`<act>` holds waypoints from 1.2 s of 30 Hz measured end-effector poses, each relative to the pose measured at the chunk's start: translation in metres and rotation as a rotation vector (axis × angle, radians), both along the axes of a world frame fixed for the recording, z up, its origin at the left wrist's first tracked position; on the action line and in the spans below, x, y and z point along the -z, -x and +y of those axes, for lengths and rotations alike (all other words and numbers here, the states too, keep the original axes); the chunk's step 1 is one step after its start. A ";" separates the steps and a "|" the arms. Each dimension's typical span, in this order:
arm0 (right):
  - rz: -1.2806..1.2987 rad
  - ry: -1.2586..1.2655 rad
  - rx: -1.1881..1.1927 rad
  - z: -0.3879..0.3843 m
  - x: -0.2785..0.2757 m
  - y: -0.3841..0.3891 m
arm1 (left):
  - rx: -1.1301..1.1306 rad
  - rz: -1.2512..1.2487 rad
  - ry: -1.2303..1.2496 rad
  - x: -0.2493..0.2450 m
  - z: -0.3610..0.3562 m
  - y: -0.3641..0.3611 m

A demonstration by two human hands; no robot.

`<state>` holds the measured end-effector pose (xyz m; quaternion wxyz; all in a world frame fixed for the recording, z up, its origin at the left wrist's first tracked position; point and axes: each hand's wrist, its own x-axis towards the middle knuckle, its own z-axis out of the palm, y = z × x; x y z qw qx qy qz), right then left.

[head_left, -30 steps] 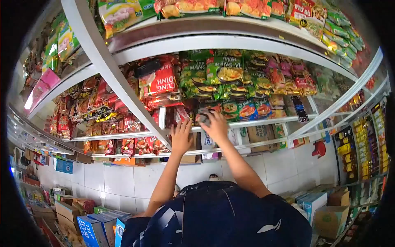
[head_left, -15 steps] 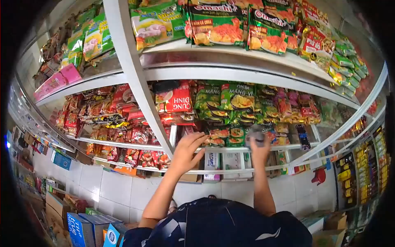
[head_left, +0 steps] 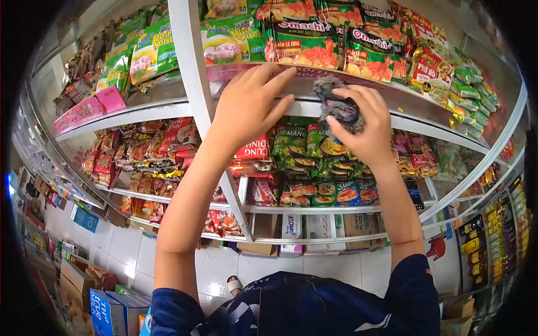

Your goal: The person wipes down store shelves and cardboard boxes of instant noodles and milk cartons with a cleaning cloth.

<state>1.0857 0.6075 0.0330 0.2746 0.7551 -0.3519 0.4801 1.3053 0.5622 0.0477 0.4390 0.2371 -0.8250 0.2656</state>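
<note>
My right hand (head_left: 371, 127) is closed around a crumpled dark grey cloth (head_left: 330, 89), which lies against the front edge of the upper shelf (head_left: 412, 122). To its left, my left hand (head_left: 246, 106) has its fingers apart and holds nothing; its fingertips overlap the pinkish strip below the noodle packets. Right above the hands stand green and red Omachi noodle packets (head_left: 302, 43). Below, on the lower shelf, are green noodle packets (head_left: 297, 140) and a red packet (head_left: 252, 150), partly hidden by my left wrist.
A white upright post (head_left: 193, 67) stands just left of my left hand. On the lower shelf, a phone (head_left: 414, 194) leans at the right end. Blue milk cartons (head_left: 106, 313) sit on the floor at lower left, and bottles (head_left: 471, 246) line a rack at right.
Both hands have risen from the lower shelf's front edge to the upper shelf's edge. The cloth has gone up with my right hand, and the view has shifted slightly.
</note>
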 end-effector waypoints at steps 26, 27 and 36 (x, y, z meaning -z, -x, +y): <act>0.341 -0.344 0.211 -0.003 -0.055 0.157 | -0.166 0.179 -0.102 0.002 -0.020 0.006; 0.304 -0.344 0.253 0.001 -0.055 0.171 | -0.166 0.182 -0.109 0.001 -0.020 0.007; 0.033 -0.378 0.568 0.015 -0.054 0.243 | -0.178 0.197 -0.082 0.003 -0.022 0.007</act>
